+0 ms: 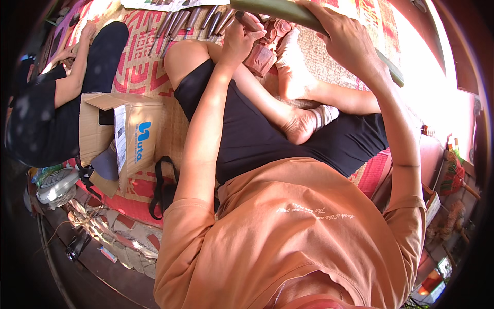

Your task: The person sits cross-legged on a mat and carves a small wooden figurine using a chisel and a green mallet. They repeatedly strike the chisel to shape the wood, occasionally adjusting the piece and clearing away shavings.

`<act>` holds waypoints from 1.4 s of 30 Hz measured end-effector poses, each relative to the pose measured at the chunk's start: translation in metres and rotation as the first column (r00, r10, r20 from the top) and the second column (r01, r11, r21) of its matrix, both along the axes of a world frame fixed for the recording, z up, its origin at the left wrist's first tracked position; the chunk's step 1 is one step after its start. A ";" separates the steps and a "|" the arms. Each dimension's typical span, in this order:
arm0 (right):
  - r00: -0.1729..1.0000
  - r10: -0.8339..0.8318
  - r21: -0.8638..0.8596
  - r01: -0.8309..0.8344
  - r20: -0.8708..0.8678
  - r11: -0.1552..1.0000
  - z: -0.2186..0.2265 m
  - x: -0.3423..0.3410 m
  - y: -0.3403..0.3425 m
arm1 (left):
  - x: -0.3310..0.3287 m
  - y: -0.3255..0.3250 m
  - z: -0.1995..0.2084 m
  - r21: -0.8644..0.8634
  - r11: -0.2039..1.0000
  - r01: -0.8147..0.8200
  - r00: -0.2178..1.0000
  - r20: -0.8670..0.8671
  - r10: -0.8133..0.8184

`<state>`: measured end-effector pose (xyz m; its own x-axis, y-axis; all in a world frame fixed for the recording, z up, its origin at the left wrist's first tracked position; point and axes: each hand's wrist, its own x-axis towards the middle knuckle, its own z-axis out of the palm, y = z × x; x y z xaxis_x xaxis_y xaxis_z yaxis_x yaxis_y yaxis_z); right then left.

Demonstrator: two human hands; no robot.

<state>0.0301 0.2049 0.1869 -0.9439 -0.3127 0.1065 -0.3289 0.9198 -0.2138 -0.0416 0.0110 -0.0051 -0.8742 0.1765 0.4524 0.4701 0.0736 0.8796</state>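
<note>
My left hand (241,44) is closed around a chisel (248,20), its dark wooden handle pointing up and its blade hidden from me. Just beside it, a reddish-brown wood block (260,59) sits by my feet, with a carved, lumpy piece of similar wood (278,30) beyond. In my right hand (346,41) is a long green stick (280,11), gripped along its length and raised slantwise over the mat. Its far-left end reaches above the left hand; the other end shows past my right wrist. Stick and chisel appear apart, though their depth is hard to judge.
Several chisels (177,23) lie in a row at the far left, near a printed sheet (172,4). The red-patterned woven mat (146,49) spreads underneath. An open cardboard box (141,139) and black strap (158,188) are at my left, a co-worker's hands (69,54) beyond.
</note>
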 end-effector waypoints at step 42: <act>0.996 -0.003 -0.066 -0.003 -0.088 0.998 -0.016 0.002 0.019 | 0.010 -0.014 0.004 0.307 0.941 0.140 0.971 0.142 -0.191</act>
